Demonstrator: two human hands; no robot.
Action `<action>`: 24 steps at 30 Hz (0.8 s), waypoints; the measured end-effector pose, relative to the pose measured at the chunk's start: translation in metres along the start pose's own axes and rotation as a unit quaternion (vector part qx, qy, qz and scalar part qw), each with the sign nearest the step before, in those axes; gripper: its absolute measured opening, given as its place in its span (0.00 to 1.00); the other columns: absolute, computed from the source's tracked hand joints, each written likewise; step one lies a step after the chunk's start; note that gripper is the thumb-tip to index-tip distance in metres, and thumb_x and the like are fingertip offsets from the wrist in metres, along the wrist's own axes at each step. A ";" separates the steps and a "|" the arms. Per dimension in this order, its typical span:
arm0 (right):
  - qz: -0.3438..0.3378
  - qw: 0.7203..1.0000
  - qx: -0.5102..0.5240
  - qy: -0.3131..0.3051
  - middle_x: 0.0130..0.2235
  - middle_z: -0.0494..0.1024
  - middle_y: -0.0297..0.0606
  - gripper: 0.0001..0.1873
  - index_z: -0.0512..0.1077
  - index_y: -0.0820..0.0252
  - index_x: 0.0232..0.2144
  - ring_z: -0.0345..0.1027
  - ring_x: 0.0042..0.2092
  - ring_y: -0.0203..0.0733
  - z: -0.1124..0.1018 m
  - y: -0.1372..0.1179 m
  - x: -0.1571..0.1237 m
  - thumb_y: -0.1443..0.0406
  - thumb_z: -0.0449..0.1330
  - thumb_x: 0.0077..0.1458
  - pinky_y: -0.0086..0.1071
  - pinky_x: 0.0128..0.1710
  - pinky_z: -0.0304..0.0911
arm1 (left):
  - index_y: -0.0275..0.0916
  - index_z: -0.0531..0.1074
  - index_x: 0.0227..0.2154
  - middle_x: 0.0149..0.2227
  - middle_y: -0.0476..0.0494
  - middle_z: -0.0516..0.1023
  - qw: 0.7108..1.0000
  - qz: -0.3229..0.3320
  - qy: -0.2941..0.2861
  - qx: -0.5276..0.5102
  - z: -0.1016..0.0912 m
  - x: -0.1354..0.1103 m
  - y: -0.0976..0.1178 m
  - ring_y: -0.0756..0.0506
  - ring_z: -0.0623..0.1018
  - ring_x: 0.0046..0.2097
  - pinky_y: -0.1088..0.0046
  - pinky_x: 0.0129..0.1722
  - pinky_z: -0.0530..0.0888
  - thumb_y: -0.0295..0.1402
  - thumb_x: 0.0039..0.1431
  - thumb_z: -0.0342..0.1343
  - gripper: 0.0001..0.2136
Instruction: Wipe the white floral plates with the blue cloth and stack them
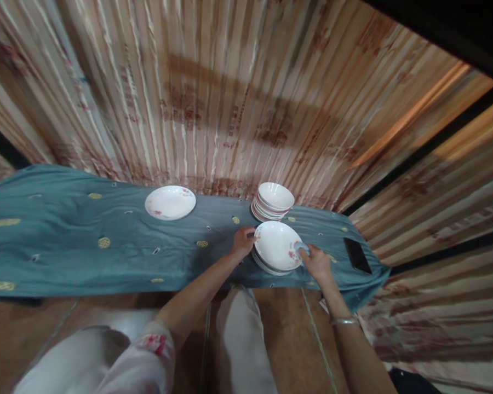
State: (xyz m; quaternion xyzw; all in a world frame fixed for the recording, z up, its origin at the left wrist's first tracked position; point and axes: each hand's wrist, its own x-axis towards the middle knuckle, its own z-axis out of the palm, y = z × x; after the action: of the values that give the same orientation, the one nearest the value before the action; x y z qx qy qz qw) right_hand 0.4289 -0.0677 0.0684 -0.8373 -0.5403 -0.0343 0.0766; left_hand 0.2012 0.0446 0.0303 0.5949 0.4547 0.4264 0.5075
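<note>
A stack of white flowered plates (276, 243) sits on a teal cloth (66, 246) in front of me. My left hand (242, 241) grips the left rim of the top plate with curled fingers. At the plate's right edge, my right hand (317, 262) is closed on a small light blue cloth (302, 248) that touches the rim. A silver bangle (344, 321) circles my right wrist. A second stack of white bowls (273, 201) stands just behind. One single white plate (170, 202) lies apart to the left.
A black phone (357, 255) lies on the teal cloth's right end. A pleated patterned curtain (230, 98) hangs right behind the table. My legs in light trousers (242, 339) and a wooden floor (287, 328) are below.
</note>
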 end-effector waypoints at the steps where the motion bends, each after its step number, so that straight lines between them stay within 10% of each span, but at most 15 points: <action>1: 0.000 1.000 -0.013 -0.005 0.32 0.83 0.48 0.15 0.79 0.64 0.36 0.77 0.35 0.47 0.000 -0.001 0.000 0.61 0.54 0.63 0.29 0.31 0.57 | 0.42 0.82 0.28 0.41 0.43 0.85 1.000 0.002 0.001 0.002 0.000 0.000 -0.001 0.37 0.78 0.51 0.58 0.59 0.68 0.21 0.44 0.61 0.10; 19: 0.015 0.993 -0.108 0.041 0.29 0.79 0.48 0.13 0.76 0.67 0.39 0.74 0.29 0.45 -0.036 0.009 -0.009 0.63 0.55 0.66 0.30 0.29 0.55 | 0.37 0.82 0.39 0.47 0.40 0.83 0.998 -0.009 -0.024 0.063 0.004 -0.007 0.007 0.39 0.78 0.54 0.62 0.60 0.69 0.22 0.51 0.58 0.13; 24: 0.003 0.993 0.035 0.114 0.27 0.80 0.45 0.18 0.79 0.65 0.42 0.74 0.29 0.48 -0.063 0.014 -0.022 0.56 0.57 0.61 0.32 0.30 0.59 | 0.32 0.79 0.47 0.52 0.33 0.81 0.998 -0.028 -0.006 0.049 0.001 -0.013 0.006 0.37 0.78 0.56 0.60 0.60 0.70 0.24 0.52 0.61 0.17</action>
State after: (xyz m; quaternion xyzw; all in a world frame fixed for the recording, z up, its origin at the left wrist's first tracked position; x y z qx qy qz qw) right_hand 0.4342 -0.1040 0.1261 -0.8266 -0.5261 -0.1101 0.1667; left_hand 0.1998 0.0313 0.0354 0.6088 0.4886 0.3858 0.4918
